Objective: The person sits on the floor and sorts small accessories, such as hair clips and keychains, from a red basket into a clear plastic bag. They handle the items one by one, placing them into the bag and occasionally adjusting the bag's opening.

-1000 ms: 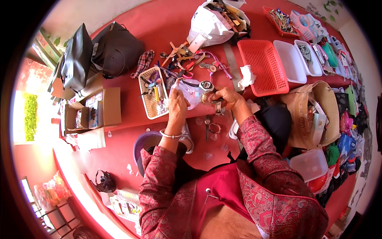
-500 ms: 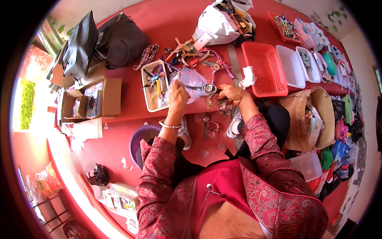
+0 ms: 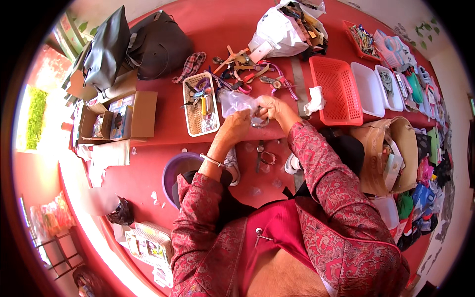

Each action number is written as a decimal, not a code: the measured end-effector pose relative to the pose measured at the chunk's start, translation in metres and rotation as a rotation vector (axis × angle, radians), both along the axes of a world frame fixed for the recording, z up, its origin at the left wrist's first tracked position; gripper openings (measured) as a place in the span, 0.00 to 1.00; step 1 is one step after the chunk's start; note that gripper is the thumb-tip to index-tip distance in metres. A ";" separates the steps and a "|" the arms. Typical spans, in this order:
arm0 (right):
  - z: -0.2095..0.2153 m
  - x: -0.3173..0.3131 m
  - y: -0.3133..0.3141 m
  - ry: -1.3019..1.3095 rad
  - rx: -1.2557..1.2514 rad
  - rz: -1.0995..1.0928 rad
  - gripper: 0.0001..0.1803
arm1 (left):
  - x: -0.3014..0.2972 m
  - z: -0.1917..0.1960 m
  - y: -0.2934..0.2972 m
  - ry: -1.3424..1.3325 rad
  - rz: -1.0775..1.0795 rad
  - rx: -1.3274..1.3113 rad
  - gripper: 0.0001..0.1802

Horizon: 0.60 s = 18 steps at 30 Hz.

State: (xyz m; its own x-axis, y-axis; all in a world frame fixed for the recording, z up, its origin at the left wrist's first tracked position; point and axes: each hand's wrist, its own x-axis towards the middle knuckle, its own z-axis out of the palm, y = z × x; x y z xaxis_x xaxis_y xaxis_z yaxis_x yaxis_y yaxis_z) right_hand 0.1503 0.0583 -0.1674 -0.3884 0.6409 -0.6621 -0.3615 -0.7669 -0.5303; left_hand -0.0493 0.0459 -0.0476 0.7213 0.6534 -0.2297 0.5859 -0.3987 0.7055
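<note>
My left hand (image 3: 235, 127) is closed on the edge of a thin clear plastic bag (image 3: 232, 103), which spreads out beyond the fingers. Close against it on the right, my right hand (image 3: 273, 110) is bent round a wristwatch (image 3: 259, 122), partly hidden by the fingers and the plastic. Both hands meet at the bag's mouth, above the front edge of the red surface. Just left of them stands a cream basket (image 3: 191, 119) of watches and small items. Beyond the bag lies a loose heap of watches and straps (image 3: 247, 74).
A red basket (image 3: 341, 116) and white trays (image 3: 366, 89) stand to the right. An open cardboard box (image 3: 368, 158) is by my right knee, a purple tub (image 3: 170, 171) by my left leg. Dark bags (image 3: 161, 47) and a stuffed white bag (image 3: 277, 32) sit at the back.
My right hand has brought the watch left and up to the bag. My left hand has moved right and nearer, so the hands now meet. The view has shifted slightly.
</note>
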 end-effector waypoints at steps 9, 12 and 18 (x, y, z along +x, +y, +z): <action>0.007 0.011 0.002 0.131 -0.364 -0.570 0.14 | -0.016 -0.010 0.011 -0.071 0.169 0.018 0.15; 0.015 -0.002 0.003 0.190 -0.359 -0.942 0.12 | -0.011 0.003 0.010 -0.048 0.124 -0.030 0.16; 0.044 -0.056 0.005 0.078 -0.275 -1.390 0.08 | -0.006 -0.001 0.009 -0.370 0.283 -0.406 0.16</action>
State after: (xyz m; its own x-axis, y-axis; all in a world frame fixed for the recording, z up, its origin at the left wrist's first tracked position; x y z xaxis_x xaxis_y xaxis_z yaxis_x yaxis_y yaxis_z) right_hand 0.0947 0.0629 -0.1238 0.4012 0.3816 -0.8327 -0.9159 0.1577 -0.3690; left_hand -0.0557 0.0545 -0.0486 0.6123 0.7440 -0.2675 0.3169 0.0790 0.9452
